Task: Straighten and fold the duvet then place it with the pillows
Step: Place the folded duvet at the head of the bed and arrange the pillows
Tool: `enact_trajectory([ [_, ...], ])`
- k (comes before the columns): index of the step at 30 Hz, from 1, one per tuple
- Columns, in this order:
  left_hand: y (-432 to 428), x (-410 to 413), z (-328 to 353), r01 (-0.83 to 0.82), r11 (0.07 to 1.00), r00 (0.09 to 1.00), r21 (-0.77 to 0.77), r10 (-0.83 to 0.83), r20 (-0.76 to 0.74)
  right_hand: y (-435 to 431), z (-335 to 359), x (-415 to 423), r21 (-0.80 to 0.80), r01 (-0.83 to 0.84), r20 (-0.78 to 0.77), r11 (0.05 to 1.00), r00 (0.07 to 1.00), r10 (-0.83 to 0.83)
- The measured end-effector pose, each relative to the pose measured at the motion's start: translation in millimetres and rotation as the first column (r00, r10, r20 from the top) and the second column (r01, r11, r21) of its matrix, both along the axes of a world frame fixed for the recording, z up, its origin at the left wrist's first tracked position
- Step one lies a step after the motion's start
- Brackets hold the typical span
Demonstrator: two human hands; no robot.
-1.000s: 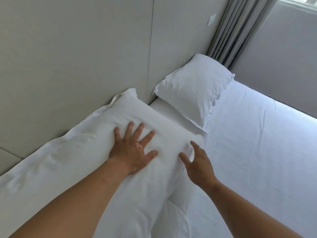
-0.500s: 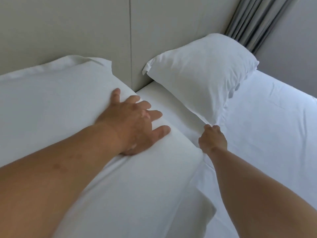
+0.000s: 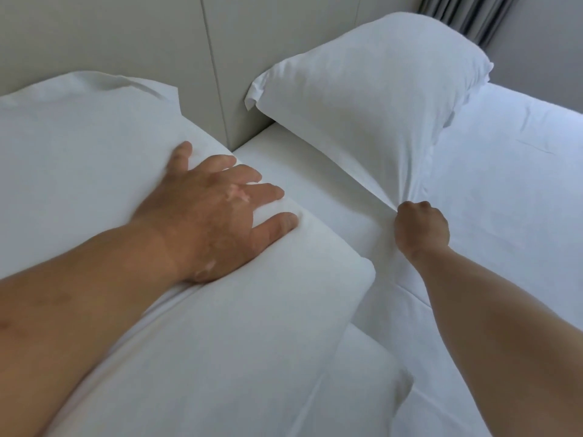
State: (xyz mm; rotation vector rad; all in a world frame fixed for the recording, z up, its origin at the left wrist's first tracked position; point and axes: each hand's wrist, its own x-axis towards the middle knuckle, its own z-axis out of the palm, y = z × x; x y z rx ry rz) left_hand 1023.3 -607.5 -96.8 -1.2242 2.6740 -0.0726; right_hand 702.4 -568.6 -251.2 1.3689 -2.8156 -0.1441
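The folded duvet (image 3: 220, 342) lies on the bed (image 3: 520, 200) against the headboard (image 3: 126, 36), on the left of the view. Its long axis runs along the headboard, and its rounded end points toward the pillow (image 3: 372, 99), with a strip of bare sheet between them. A lower fold (image 3: 372, 383) pokes out beneath the top layer at the near edge.

The left hand (image 3: 214, 216) rests flat on the duvet near that end, its grip spread apart and pressing, not holding. The right hand (image 3: 421, 230) has its grip clamped on the pillow's near corner, and the cloth there is drawn to a tight point. The pillow leans tilted against the headboard, its long axis slanting from the curtain (image 3: 467, 14) side down toward the pinched corner.

The likely trouble comes from that one-corner hold. A pull would probably stretch the case more than it moves the filling, so the pillow may swing round or flop flat instead of sliding over squarely. It could also drag the sheet into creases. On the other side, weight through the flat palm may squash the bundle or push the top layer off the one below, loosening the fold where it already protrudes.
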Motion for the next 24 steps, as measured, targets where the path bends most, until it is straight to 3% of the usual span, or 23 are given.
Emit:
enact_trajectory([
  [6, 13.4, 3.7, 14.1, -0.014, 1.0, 1.0, -0.002, 0.014, 0.019, 65.1, 22.0, -0.3, 0.164, -0.04, -0.004, 0.986, 0.999, 0.041],
  [13, 58.1, 24.1, 46.5, -0.059, 0.998, 0.998, -0.021, 0.059, 0.015, 209.1, 29.8, 15.0, 0.376, -0.02, -0.003, 0.926, 1.0, 0.023],
  [18, 126.1, 54.1, 64.9, -0.07, 0.997, 0.997, 0.034, 0.069, 0.046, 309.6, 42.6, 45.9, 0.364, 0.034, 0.04, 0.931, 0.998, -0.052],
  [24, 221.1, 85.2, 51.0, -0.043, 0.997, 0.99, -0.07, 0.052, 0.129, 421.7, 51.1, 144.2, 0.323, 0.106, 0.191, 0.94, 0.966, -0.175],
])
